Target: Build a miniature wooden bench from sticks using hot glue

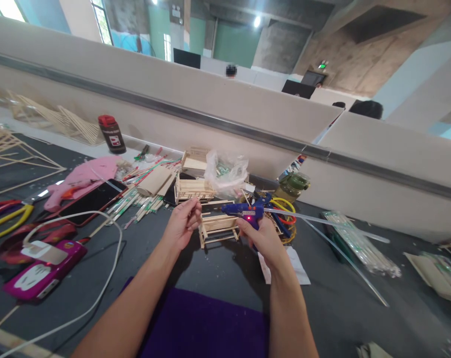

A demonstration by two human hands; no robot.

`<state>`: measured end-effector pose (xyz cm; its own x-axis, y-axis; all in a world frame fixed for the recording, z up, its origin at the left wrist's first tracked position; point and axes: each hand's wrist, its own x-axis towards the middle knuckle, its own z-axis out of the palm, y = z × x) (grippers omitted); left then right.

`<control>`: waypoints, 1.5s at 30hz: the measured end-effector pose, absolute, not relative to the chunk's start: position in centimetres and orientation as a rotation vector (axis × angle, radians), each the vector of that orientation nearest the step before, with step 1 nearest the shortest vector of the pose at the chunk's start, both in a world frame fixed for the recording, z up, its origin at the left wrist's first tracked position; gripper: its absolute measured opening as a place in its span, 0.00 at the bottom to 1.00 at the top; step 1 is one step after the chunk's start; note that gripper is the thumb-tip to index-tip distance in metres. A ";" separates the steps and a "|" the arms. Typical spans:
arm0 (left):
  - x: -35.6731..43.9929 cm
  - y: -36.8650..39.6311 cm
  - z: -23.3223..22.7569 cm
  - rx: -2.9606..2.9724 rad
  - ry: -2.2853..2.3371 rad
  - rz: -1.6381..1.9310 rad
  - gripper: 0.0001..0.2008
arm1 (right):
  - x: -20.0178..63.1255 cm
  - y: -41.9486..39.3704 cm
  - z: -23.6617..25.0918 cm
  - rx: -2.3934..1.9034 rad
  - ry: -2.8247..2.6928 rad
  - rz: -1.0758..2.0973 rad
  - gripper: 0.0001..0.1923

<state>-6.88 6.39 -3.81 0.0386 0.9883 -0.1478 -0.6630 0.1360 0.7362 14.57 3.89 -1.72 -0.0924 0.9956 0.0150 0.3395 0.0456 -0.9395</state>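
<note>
My right hand [264,241] is wrapped round the handle of a blue glue gun [244,211]. Its nozzle points left, a small red light glows on its body, and a long clear glue stick [322,219] runs out of its back. Close to the nozzle, my left hand [184,223] is closed in a pinch; what its fingertips hold, if anything, is too small to make out. Beneath and between both hands stands a small wooden stick frame [220,228], partly hidden by the gun. Behind it sits another slatted wooden model [193,189].
At left lie a magenta power strip [46,271] with a white cable, a phone [95,201] and yellow-handled scissors [15,221]. Bundled sticks [363,243] lie at right. A plastic bag [227,171], a dark bottle [112,134] and a green-lidded jar [292,186] stand near the partition [225,119].
</note>
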 end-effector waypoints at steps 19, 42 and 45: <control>-7.2 6.8 -4.0 0.516 0.749 1.417 0.16 | 13.0 4.9 -3.5 -1.528 -1.570 1.028 0.26; -7.1 6.7 -4.0 0.531 0.749 1.414 0.15 | 13.0 4.8 -3.3 -1.515 -1.593 0.970 0.21; -7.2 6.8 -4.1 0.534 0.744 1.415 0.15 | 13.1 4.8 -3.4 -1.545 -1.601 0.960 0.22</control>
